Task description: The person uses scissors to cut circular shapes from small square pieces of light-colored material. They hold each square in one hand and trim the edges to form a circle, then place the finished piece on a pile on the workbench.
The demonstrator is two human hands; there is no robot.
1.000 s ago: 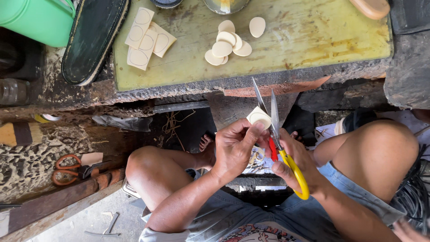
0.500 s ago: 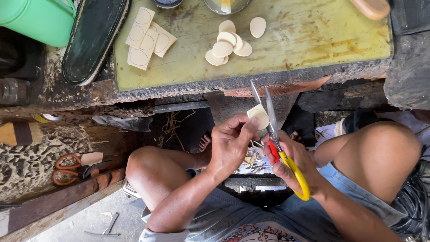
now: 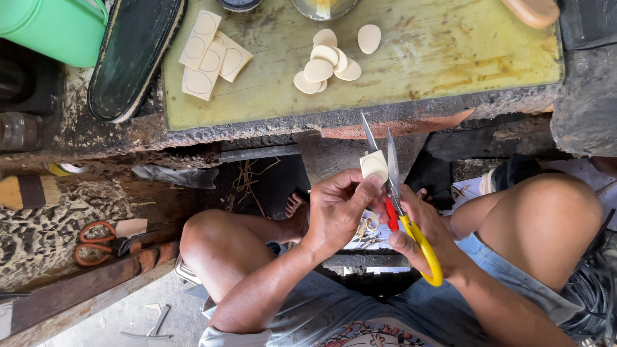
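Left hand (image 3: pixel 337 209): pinching a small pale cream cut-out piece (image 3: pixel 373 166).
Right hand (image 3: pixel 424 234): gripping yellow-and-red-handled scissors (image 3: pixel 402 205), blades parted around the piece, apparently touching.
Bench: pale oval cut-outs (image 3: pixel 324 63) piled.

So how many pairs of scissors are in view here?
2: yellow-handled scissors in the right hand, cutting a pale piece held by the left hand; orange-handled scissors lying lower left.
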